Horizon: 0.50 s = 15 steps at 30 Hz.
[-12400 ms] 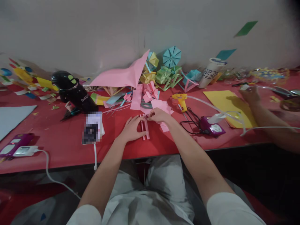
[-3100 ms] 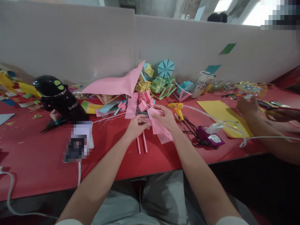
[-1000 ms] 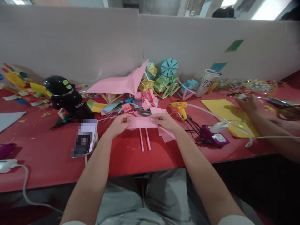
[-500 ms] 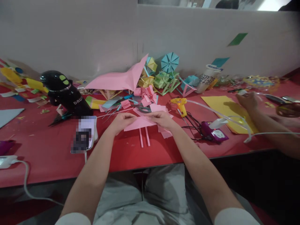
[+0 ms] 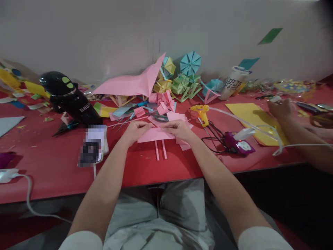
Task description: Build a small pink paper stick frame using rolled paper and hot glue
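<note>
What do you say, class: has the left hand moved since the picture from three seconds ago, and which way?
Yes. Judged against the yellow glue gun, the left hand has shifted left, farther from it.

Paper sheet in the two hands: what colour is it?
Pink; the paper sheet shows best in the head view, between left hand and right hand.

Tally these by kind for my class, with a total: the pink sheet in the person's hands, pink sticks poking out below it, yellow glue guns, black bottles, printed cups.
Held pink sheet: 1
Pink sticks: 2
Yellow glue gun: 1
Black bottle: 1
Printed cup: 1
Total: 6
</note>
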Each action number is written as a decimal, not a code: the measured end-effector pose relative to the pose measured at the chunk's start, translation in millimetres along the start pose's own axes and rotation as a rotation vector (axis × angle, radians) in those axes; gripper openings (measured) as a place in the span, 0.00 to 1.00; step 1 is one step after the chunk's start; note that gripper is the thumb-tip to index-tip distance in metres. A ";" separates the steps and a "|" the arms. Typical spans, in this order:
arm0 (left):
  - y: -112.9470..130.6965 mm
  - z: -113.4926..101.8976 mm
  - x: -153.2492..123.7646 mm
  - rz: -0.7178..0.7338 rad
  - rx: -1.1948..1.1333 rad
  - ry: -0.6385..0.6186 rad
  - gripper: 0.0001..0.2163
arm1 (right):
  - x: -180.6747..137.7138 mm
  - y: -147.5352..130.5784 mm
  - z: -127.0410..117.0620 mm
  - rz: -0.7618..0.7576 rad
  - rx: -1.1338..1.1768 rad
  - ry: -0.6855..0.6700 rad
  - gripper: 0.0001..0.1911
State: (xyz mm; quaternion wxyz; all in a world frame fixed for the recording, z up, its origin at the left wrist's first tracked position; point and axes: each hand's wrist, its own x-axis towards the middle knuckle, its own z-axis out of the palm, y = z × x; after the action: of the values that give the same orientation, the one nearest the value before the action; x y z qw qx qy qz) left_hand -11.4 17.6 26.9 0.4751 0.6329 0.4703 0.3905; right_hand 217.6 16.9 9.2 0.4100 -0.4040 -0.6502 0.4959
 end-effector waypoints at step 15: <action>2.9 2.3 -2.0 0.018 0.032 -0.124 0.13 | -2.4 -8.8 5.3 -0.032 -0.117 0.036 0.18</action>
State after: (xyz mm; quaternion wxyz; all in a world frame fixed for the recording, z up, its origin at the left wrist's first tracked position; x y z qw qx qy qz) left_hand -9.1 14.9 29.0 0.4897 0.6676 0.4403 0.3474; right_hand 212.4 11.4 16.5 0.4050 -0.4257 -0.6771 0.4430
